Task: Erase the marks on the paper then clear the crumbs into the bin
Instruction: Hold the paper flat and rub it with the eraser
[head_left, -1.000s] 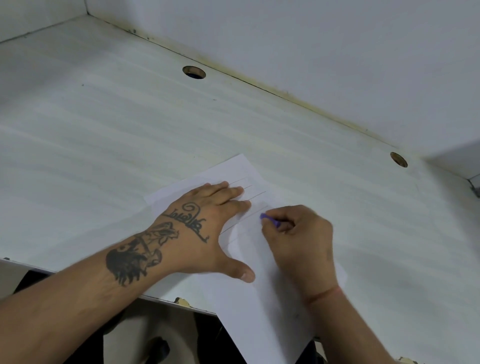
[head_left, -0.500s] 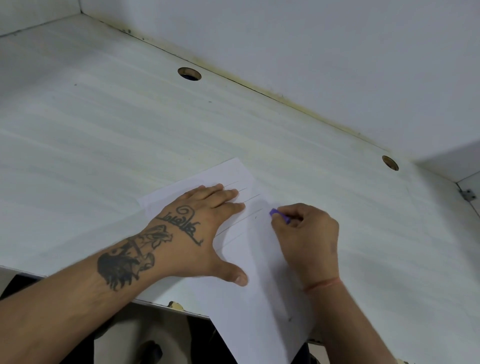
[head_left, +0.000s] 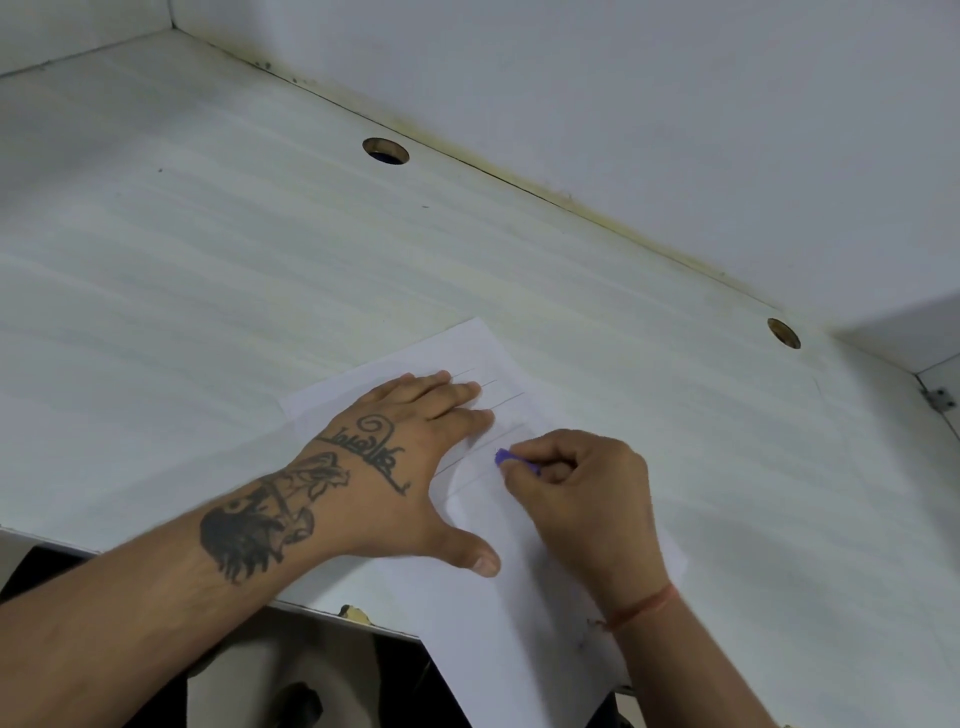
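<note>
paper (head_left: 524, 597): flat on white desk (head_left: 208, 291), near corner overhanging the edge | left hand (head_left: 395, 467): palm down on paper, fingers together, thumb spread | right hand (head_left: 587, 493): fingertips pinching purple eraser (head_left: 506, 457), its tip on paper just right of left fingertips, among pencil lines (head_left: 498, 402)

One paper (head_left: 488, 613), one eraser (head_left: 505, 457) (purple), two hands (head_left: 384, 467).

Left hand (head_left: 400, 467) lies flat, fingers spread forward; right hand (head_left: 582, 499) is curled in a pinching grip.
</note>
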